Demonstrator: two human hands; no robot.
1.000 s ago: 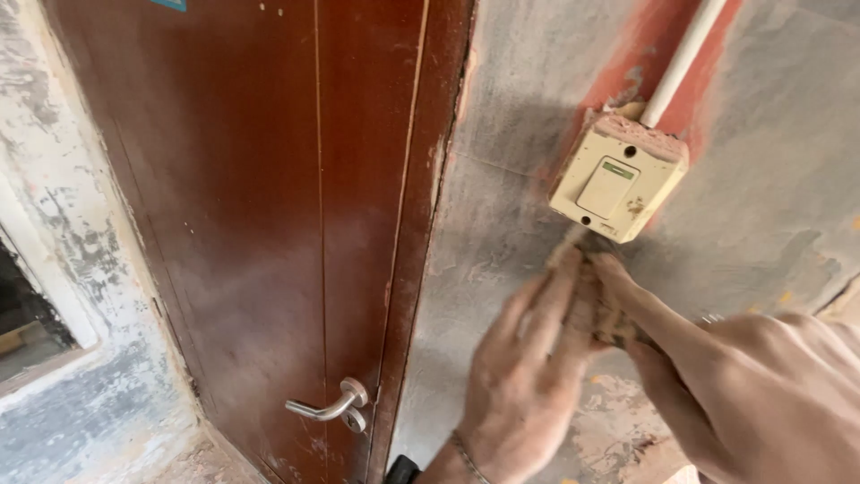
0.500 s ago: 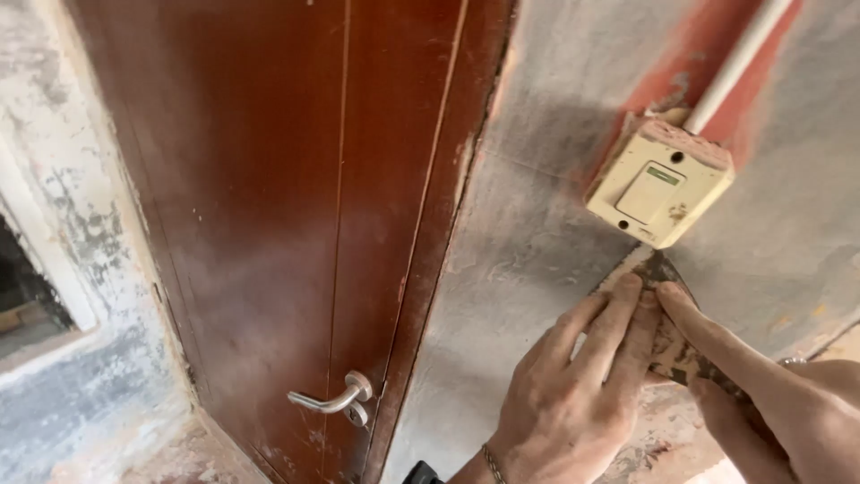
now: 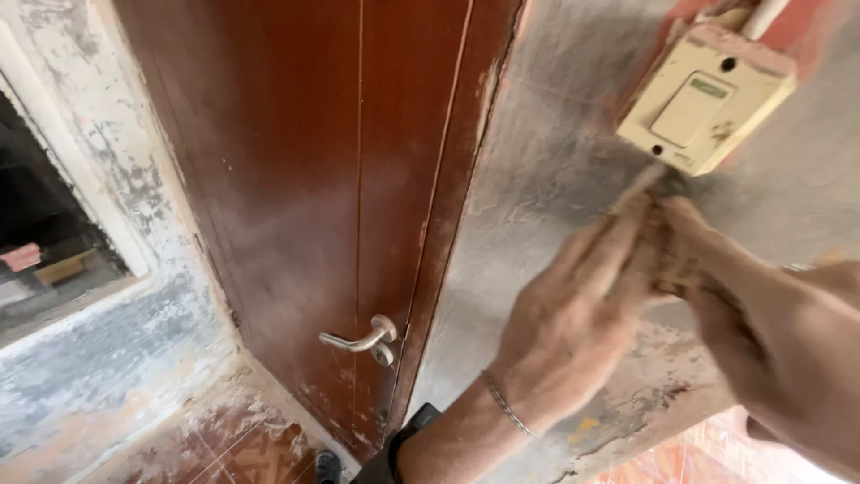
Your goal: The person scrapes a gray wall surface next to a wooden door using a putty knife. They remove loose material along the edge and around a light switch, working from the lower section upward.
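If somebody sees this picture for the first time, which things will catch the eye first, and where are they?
First come the two hands, left hand and right hand, pressed together on the grey plastered wall at lower right, with something small and blurred between them. Just above them, at upper right, sits a cream wall switch on a pink patch. The dark brown door with its metal lever handle fills the centre.

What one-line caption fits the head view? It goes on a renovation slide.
Both hands, left hand and right hand, press a blurred scraping tool against the grey wall below a cream switch box.
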